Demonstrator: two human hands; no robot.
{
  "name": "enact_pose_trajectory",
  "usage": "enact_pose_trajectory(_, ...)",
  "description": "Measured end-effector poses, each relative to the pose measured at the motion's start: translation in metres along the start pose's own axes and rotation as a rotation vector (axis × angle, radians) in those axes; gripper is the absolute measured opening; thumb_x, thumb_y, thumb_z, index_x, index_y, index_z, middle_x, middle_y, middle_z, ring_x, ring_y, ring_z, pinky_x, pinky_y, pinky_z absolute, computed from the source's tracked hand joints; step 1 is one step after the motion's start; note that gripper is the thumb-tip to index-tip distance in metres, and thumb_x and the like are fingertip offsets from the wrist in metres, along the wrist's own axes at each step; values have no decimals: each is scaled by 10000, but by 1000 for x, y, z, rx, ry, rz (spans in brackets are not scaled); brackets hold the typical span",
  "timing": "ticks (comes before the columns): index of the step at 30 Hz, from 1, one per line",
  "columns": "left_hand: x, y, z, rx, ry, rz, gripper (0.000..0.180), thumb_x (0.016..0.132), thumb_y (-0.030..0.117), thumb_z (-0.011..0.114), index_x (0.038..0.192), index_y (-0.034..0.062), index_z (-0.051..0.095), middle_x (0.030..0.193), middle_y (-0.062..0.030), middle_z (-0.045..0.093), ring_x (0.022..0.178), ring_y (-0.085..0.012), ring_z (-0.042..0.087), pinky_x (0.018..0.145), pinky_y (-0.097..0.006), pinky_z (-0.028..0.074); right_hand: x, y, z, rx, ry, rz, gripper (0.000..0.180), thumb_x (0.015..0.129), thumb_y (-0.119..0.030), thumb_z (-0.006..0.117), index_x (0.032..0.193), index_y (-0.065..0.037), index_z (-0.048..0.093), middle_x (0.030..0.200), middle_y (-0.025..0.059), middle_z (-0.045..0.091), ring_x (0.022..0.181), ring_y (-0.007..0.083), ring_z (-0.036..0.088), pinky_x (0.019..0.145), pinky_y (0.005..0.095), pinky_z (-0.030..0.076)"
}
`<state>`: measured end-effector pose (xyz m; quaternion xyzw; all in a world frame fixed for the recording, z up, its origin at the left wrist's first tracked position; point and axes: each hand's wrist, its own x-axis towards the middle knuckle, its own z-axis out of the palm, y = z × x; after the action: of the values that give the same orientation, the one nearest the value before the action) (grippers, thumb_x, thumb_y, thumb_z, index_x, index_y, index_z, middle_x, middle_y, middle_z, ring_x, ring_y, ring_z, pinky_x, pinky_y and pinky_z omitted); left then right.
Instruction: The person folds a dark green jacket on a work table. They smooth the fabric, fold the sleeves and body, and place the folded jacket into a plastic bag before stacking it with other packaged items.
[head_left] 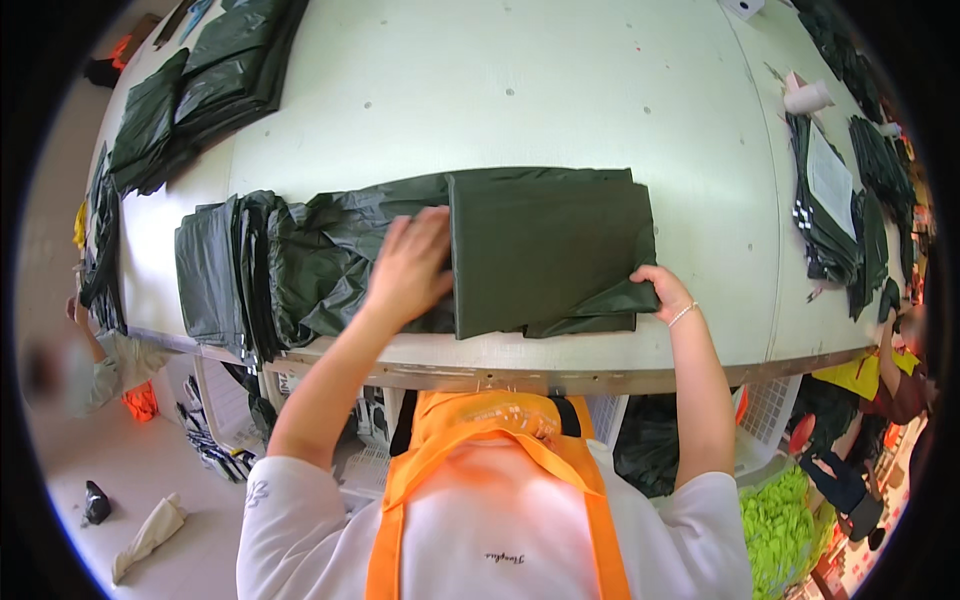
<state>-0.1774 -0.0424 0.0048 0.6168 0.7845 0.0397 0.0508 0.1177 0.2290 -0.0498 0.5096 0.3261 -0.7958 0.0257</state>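
Observation:
A dark green fabric piece (545,245) lies partly folded on the white work table (520,90), its folded panel flat and smooth. My left hand (408,268) rests flat on the crumpled part of the fabric, fingers at the left edge of the folded panel. My right hand (662,288) pinches the lower right corner of the same fabric near the table's front edge. A crumpled stretch of the fabric (330,260) runs off to the left.
Folded dark green pieces (215,270) are stacked at the left front; more piles (190,90) lie at the far left and right (835,220). A tape roll (806,97) sits far right. Other people (890,380) stand at both sides. White baskets (770,415) sit under the table.

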Motion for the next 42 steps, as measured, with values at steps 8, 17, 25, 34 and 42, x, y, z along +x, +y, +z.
enact_pose_trajectory(8, -46, -93, 80, 80, 104, -778, 709, 892, 537, 464, 1433, 105, 311, 1493, -122, 281, 1382, -289, 237, 1092, -533, 192, -6, -6, 11, -371, 118, -42, 168, 725, -159, 640, 821, -23, 614, 762, 24, 598, 698, 128, 565, 624, 274, 460)
enact_pose_trajectory(17, -67, -107, 71, -201, 290, -736, 677, 831, 416, 626, 1378, 94, 392, 1474, -133, 295, 1350, -315, 276, 1072, -508, 245, -46, -40, 95, -1757, 321, -1122, 777, 781, -513, 639, 1390, -114, 366, 1433, 204, 312, 1295, 376, 333, 1067, 481, 283)
enact_pose_trajectory(25, -201, -40, 110, -536, 1104, -1561, 622, 846, 300, 676, 1303, -6, 386, 1233, -182, 497, 1155, -319, 475, 955, -392, 374, 11, -5, 98, -1708, 102, -1187, 737, 789, -510, 632, 1424, -259, 354, 1533, 106, 159, 1400, 369, 127, 1097, 573, 129)
enact_pose_trajectory(34, -179, -84, 57, -2057, 997, -1275, 178, 805, 245, 696, 839, 92, 611, 762, 38, 576, 728, -125, 543, 652, -252, 421, 3, 0, 120, -1871, -31, -1227, 764, 775, -636, 564, 1428, -317, 330, 1525, 87, 180, 1396, 373, 127, 1091, 611, 101)
enact_pose_trajectory(42, -54, 50, -102, -1051, 839, -1110, 374, 820, 152, 686, 1113, -43, 558, 1062, -52, 617, 896, -125, 582, 834, -287, 466, 7, -1, 113, -1719, -23, -1220, 739, 766, -540, 639, 1406, -277, 378, 1515, 94, 213, 1408, 328, 127, 1107, 576, 73)
